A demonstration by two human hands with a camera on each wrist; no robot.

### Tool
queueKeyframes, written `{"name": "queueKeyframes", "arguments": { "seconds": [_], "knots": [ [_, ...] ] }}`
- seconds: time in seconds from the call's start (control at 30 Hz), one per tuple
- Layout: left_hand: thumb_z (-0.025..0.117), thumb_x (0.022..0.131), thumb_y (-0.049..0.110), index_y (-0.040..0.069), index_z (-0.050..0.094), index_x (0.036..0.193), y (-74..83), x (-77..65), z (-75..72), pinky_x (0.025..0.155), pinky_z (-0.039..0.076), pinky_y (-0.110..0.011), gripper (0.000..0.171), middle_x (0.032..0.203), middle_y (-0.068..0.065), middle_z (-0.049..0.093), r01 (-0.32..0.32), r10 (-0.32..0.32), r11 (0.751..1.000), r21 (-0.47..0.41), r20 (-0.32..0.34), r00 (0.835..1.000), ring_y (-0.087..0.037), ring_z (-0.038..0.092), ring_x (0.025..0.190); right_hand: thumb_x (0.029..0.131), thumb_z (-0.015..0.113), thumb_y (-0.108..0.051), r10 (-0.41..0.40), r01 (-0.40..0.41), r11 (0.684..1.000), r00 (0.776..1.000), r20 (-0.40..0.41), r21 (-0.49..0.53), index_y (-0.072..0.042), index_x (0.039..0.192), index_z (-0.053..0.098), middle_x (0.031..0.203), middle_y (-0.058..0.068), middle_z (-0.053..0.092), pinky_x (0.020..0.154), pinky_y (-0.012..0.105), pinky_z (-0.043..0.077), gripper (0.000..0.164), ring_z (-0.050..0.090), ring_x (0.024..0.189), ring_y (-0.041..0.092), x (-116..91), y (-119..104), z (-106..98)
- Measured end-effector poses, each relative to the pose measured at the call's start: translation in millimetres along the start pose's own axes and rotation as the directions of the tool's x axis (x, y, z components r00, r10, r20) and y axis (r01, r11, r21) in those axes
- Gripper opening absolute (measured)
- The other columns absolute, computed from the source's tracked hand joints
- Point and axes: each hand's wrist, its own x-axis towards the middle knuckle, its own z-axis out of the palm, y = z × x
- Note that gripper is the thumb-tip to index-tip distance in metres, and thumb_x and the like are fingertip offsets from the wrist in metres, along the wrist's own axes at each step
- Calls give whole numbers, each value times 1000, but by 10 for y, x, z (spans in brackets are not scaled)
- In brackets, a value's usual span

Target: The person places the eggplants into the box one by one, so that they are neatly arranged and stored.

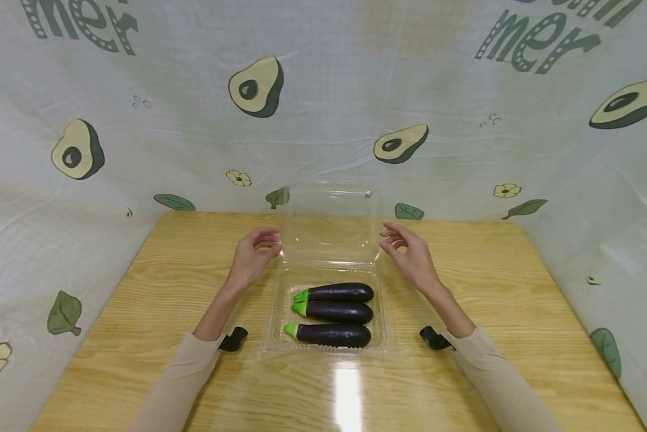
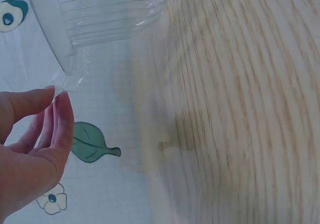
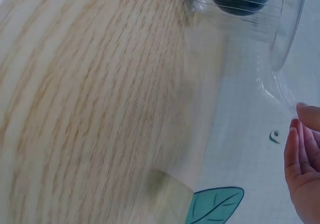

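Observation:
A clear plastic clamshell container lies on the table with its lid raised at the back. Inside the base, three dark purple eggplants with green stem ends lie side by side: a back one, a middle one and a front one. My left hand pinches the lid's left edge between thumb and fingertips, as the left wrist view shows. At the lid's right edge, my right hand pinches the clear plastic the same way; its fingers are partly cut off in the right wrist view.
The wooden table runs back to a pale curtain printed with avocados, leaves and flowers, which also hangs at both sides. Black wrist mounts stick out inward at the left sleeve and the right sleeve.

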Motion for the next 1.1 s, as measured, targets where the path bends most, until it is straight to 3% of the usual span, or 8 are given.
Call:
{"name": "queueKeyframes", "arguments": {
  "seconds": [0.33, 0.7, 0.97, 1.1],
  "knots": [
    [72, 95, -1, -11, 62, 119, 73, -101, -68, 83, 54, -15, 27, 112, -26, 66, -68, 69, 995, 71, -2, 998, -35, 65, 106, 90, 76, 4, -34, 36, 998, 999, -35, 60, 8, 117, 66, 102, 22, 71, 78, 14, 54, 29, 68, 89, 33, -63, -128, -33],
    [72, 97, 8, -4, 69, 112, 134, -234, -103, 78, 54, -16, 19, 102, -19, 69, -122, 125, 980, 156, -12, 992, -31, 67, 97, 95, 75, -4, -6, 7, 999, 1000, -17, 38, 1, 104, 69, 96, 10, 69, 82, 14, 56, 12, 68, 87, 14, -157, -236, -126],
    [73, 98, 11, -5, 70, 112, 170, -316, -113, 80, 54, -16, 21, 102, -15, 70, -107, 111, 978, 179, -11, 994, -27, 67, 97, 97, 68, 4, 45, -47, 997, 998, 35, 55, 11, 106, 67, 98, 22, 70, 86, 18, 57, 12, 70, 92, 36, -253, -667, -219],
    [73, 98, 10, -5, 70, 114, 177, -357, -118, 82, 55, -17, 22, 104, -15, 71, -82, 85, 981, 174, -7, 996, -26, 67, 99, 99, 67, 1, 84, -89, 993, 994, 65, 76, 10, 109, 67, 101, 22, 71, 87, 18, 56, 14, 69, 95, 39, -289, -624, -236]
  ]
}}
